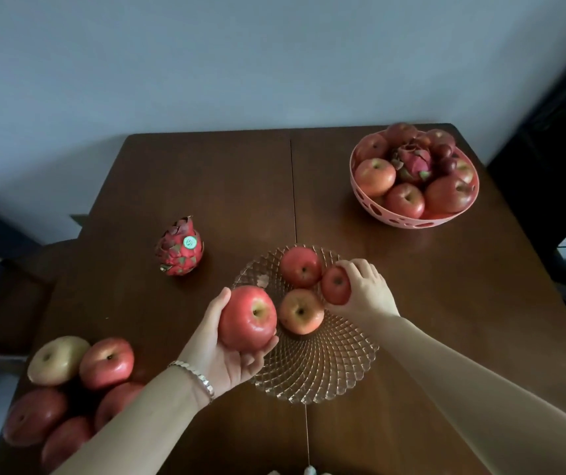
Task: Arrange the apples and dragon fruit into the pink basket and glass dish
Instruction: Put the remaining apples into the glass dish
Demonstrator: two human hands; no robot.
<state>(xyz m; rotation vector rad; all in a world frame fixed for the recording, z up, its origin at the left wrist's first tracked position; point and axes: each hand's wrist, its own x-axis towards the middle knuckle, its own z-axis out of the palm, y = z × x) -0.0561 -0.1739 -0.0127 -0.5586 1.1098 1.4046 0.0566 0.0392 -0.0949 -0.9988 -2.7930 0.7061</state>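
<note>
Left hand [226, 351]: cradles a large red apple [248, 317], centre frame, above the glass dish [326, 371] at its left rim.
Right hand [365, 286]: grasps a smaller apple [335, 285] on the dish's right.
Dish: two apples [301, 311] inside.
Dragon fruit [179, 248]: left of centre.
Pink basket [411, 221]: upper right, full of fruit [408, 200].
Loose apples [106, 363]: lower left.

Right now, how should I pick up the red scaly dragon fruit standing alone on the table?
Probably round its wide middle, coming down from above: the red scaly dragon fruit stands upright, thin leafy tip up, with nothing touching it.
</note>
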